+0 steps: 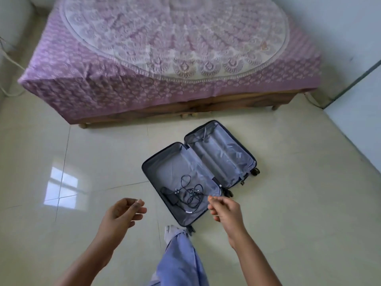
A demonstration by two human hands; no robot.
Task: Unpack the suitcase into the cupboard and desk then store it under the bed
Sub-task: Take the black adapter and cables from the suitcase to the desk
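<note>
A dark blue suitcase (226,149) lies flat and wide open on the tiled floor in front of the bed (169,58). Its lining is grey. The near half holds a black charger with tangled cables (185,193); the far half looks bare. My left hand (121,213) hovers left of the suitcase, fingers loosely curled, holding nothing. My right hand (224,209) hangs above the suitcase's near right edge, fingers relaxed and holding nothing.
The bed has a purple patterned cover and a wooden frame on short legs (83,125), with a low gap beneath. My leg in light blue trousers (181,254) stands at the suitcase's near corner. White walls (354,129) close in on the right.
</note>
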